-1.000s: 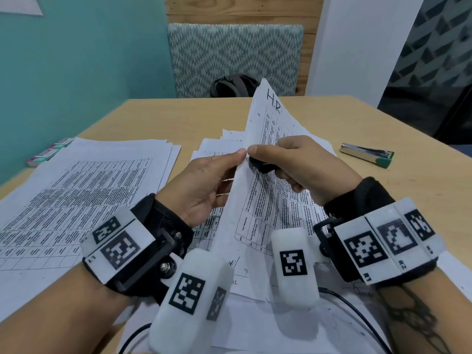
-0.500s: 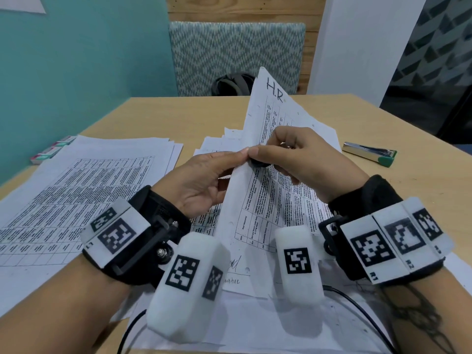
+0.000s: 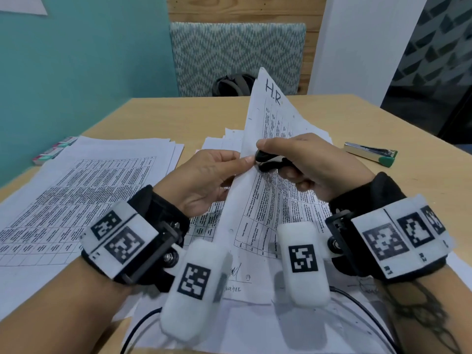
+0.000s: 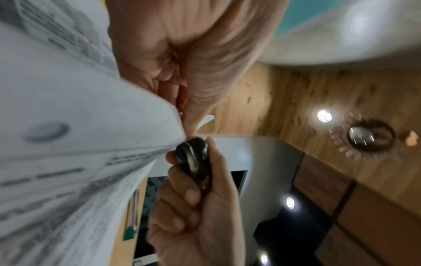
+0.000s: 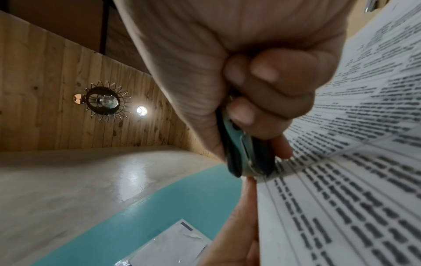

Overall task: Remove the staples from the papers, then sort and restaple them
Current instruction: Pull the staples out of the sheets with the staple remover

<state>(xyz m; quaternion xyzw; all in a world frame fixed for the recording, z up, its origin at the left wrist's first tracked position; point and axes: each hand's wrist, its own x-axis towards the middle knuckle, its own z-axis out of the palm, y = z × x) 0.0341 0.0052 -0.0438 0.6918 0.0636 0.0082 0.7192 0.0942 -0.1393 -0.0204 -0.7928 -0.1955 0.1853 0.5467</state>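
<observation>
A white printed sheet of tables with "H.R" handwritten at its top (image 3: 268,139) stands lifted above the wooden table (image 3: 178,118), its long axis running from the person up and away, top corner toward the far chair. The left hand (image 3: 204,180) pinches its left edge. The right hand (image 3: 306,162) has its fingers clenched round a small black staple remover (image 3: 265,159), whose nose touches that edge.

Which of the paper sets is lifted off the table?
The set marked H.R, pinched by the left hand; the left stack lies flat.
</observation>
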